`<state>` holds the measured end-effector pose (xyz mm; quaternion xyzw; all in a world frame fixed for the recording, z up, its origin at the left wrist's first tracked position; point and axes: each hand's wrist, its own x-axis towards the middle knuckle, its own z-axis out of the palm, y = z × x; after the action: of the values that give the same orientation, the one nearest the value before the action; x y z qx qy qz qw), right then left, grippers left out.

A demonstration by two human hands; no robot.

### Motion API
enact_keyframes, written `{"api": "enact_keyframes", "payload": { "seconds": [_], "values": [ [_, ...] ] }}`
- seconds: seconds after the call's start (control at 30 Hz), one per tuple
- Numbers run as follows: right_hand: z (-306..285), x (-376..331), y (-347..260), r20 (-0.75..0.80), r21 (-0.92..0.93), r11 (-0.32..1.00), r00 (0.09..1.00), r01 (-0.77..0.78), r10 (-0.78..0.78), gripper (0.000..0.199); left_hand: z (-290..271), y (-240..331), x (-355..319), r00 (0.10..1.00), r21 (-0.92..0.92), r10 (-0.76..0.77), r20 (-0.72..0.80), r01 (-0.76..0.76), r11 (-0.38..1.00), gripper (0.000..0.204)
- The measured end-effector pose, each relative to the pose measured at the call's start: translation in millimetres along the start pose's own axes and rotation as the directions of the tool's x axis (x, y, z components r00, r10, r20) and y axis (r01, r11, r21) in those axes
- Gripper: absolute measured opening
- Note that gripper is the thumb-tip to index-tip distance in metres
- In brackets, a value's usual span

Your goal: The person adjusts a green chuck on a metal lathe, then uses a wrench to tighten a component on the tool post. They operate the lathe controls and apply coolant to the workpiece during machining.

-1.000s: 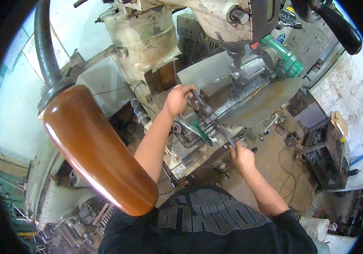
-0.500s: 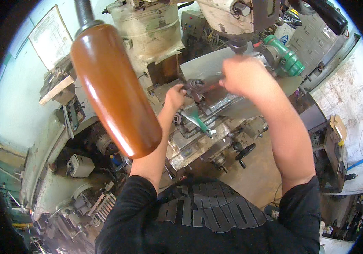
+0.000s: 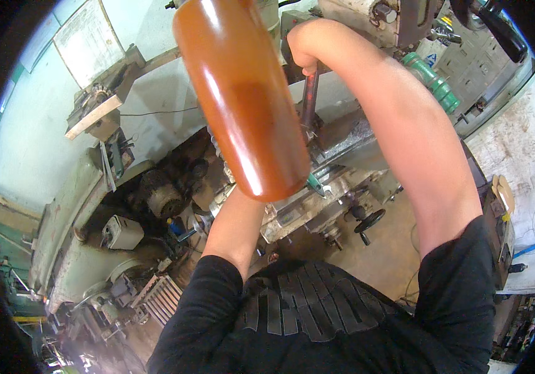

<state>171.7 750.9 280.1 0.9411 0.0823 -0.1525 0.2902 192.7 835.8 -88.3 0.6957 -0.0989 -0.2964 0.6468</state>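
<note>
A pale, worn machine [image 3: 289, 218] spreads from the middle of the frame to its top right edge. Along the bottom, the person's black shirt [image 3: 217, 324] fills the view. A glossy brown handle [image 3: 242, 100], very large in the foreground, slants down from the top edge to the centre. The bare right forearm [image 3: 398, 106] arches from the right side to the upper middle; the left one [image 3: 236, 234] rises from lower centre and passes behind the brown handle, which hides the left hand, so whether that is open or closed I cannot tell. A ribbed green cylinder [image 3: 431, 82] sits at upper right. The right hand [image 3: 305, 47], at upper centre, is curled around the top of a dark, reddish bar [image 3: 309, 100], which stands nearly upright just right of the brown handle. A black handwheel [image 3: 370, 224] sits right of centre. Smallest is a green piece [image 3: 315, 182], partly covered, near the middle.
</note>
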Motion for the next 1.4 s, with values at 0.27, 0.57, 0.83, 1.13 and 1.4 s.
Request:
{"api": "enact_keyframes", "payload": {
  "seconds": [0.27, 0.57, 0.83, 1.13, 1.4],
  "values": [
    [32.9, -37.6, -22.9, -0.108, 0.087, 0.977, 0.973, -0.196, 0.205, 0.032, 7.8, 2.8, -8.7, 0.994, 0.013, 0.082, -0.070, -0.081, 0.997, 0.028],
    [41.1, -74.4, -33.1, -0.224, 0.150, 0.977, 0.957, -0.153, 0.184, 0.028, 23.7, 1.2, -14.5, 0.970, -0.024, 0.146, -0.195, -0.153, 0.988, 0.022],
    [58.3, -97.8, -33.8, -0.243, 0.201, 0.968, 0.949, -0.150, 0.198, 0.023, 32.3, 11.6, -15.7, 0.925, 0.190, 0.171, -0.339, -0.110, 0.976, 0.019],
    [121.7, -144.5, -63.5, -0.418, 0.404, 0.901, 0.845, -0.158, 0.335, 0.016, 33.0, 4.5, -6.8, 0.741, 0.621, 0.529, -0.414, -0.195, 0.759, 0.025],
    [127.8, -153.5, -69.7, -0.402, 0.435, 0.886, 0.847, -0.159, 0.349, 0.017, 33.0, 5.5, -8.4, 0.782, 0.570, 0.462, -0.419, -0.170, 0.804, 0.025]
  ]
}}
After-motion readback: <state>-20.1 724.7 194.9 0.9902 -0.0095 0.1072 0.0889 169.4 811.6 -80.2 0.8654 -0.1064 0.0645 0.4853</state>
